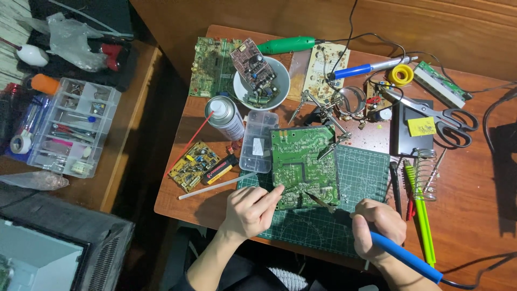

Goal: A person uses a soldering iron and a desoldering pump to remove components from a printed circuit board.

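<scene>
I'm gripping the blue soldering iron (398,250) in my right hand (377,226), tip on the green circuit board (304,167) at center; my left hand (250,210) is pinching solder wire (291,188) at seven o'clock. Lingering heat could lift a pad.

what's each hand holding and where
Right hand grips a soldering iron by its blue handle. Left hand pinches something thin at the circuit board; unclear what.

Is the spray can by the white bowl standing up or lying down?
Lying down: the spray can rests on its side on the table, red straw pointing lower left.
</scene>
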